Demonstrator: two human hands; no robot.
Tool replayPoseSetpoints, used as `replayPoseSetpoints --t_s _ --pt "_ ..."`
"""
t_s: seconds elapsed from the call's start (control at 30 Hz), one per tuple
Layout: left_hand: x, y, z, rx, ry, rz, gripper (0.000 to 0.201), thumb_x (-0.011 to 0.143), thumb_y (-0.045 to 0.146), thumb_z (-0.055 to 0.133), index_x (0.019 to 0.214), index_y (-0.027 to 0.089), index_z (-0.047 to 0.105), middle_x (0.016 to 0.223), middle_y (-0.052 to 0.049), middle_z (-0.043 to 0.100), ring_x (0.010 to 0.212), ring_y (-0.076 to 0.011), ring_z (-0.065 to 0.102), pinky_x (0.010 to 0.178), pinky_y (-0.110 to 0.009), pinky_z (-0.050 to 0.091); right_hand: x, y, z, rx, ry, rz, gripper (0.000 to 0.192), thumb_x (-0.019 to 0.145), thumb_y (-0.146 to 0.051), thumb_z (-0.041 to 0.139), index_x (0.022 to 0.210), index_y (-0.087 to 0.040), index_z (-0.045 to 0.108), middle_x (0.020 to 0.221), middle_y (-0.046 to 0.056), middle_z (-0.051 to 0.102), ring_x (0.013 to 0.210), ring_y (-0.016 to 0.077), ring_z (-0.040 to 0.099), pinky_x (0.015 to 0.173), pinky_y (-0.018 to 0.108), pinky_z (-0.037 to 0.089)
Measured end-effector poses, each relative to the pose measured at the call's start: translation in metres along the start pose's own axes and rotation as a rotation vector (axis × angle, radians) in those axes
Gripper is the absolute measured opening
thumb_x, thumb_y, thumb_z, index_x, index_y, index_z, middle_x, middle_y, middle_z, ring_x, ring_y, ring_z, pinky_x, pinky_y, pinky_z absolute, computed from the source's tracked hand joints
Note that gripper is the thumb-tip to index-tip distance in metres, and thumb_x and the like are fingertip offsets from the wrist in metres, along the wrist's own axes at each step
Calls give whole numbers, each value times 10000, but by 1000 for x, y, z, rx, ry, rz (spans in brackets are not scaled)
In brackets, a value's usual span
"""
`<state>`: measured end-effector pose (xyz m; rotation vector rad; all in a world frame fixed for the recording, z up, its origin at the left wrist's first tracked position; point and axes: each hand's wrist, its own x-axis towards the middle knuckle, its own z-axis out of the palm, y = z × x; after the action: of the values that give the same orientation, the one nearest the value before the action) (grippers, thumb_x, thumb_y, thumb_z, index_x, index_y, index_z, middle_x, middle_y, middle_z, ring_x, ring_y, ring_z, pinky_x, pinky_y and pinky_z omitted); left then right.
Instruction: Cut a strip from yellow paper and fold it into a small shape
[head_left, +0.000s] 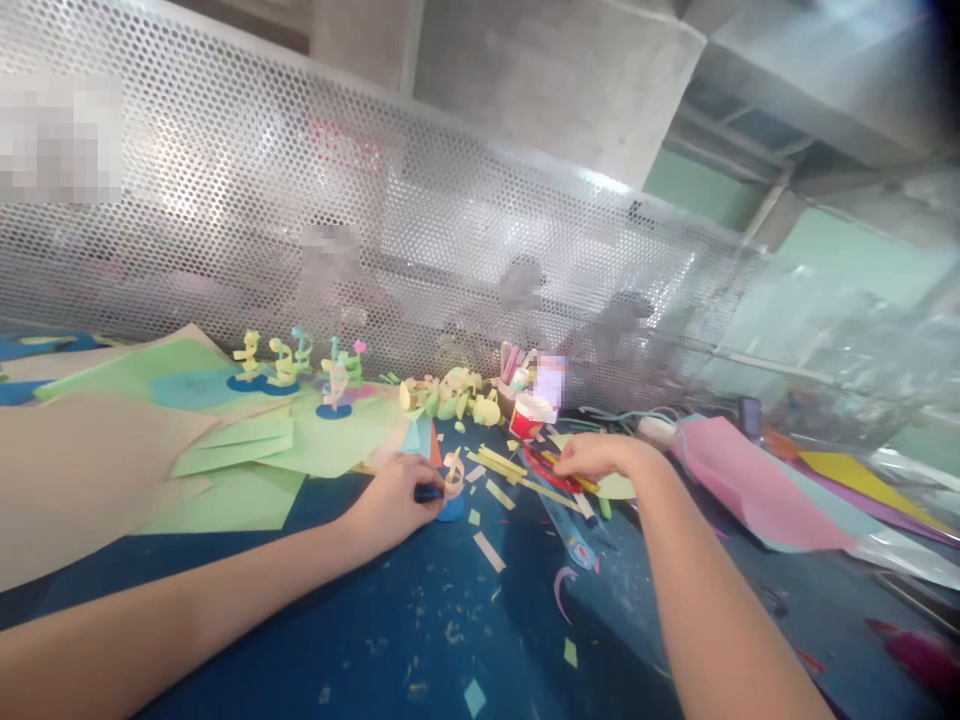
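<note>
Behind our dark blue tabletop (420, 640) stands a shiny metal wall full of holes. We are building: our left hand (391, 503) pinches a curly peach paper strip (453, 475) on a blue paper circle (451, 510). Our right hand (600, 457) curls over red scissors (551, 470); next, a firm grip.

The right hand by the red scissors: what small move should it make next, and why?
Probably close the right hand on the red scissors. It already rests on them, while the left hand pins a paper curl on a blue disc, and cut yellow strips lie between.
</note>
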<state>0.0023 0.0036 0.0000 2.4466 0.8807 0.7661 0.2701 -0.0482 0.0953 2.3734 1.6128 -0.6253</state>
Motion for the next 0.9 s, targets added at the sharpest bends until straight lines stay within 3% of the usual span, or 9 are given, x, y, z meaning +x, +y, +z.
replayPoseSetpoints --t_s 0.13,0.27,0.5,0.73,0.9 --pt "0 0 1 1 17 -5 146 714 289 559 737 214 683 838 -29 648 866 -211 550 807 -319 430 -27 10 -17 1 91 -45 251 753 -275 526 525 -170 528 529 -19 519 483 98 450 468 232 306" --pt "0 0 1 -1 16 -8 145 727 297 551 714 205 662 853 -28 647 838 -205 558 775 -311 441 -37 12 -21 -6 120 -72 208 706 -287 539 527 -181 540 526 -22 513 480 101 428 457 233 278" --pt "1 4 -1 35 31 8 163 768 300 517 696 191 615 802 -29 642 809 -202 561 749 -305 441 -12 3 -7 -87 96 -77 260 796 -329 552 602 -157 539 522 -50 467 436 73 380 439 214 293" --pt "2 3 1 66 26 3 198 777 335 503 712 188 619 785 -36 624 791 -205 552 726 -310 440 19 9 12 -138 -39 -43 248 871 -356 527 839 -117 585 740 -11 591 592 95 561 554 242 477" --pt "1 2 2 41 22 1 174 763 320 517 729 191 630 817 -34 637 816 -208 555 749 -317 438 29 13 17 -163 -14 -18 223 874 -327 530 942 -123 590 892 26 616 736 136 603 653 298 511"
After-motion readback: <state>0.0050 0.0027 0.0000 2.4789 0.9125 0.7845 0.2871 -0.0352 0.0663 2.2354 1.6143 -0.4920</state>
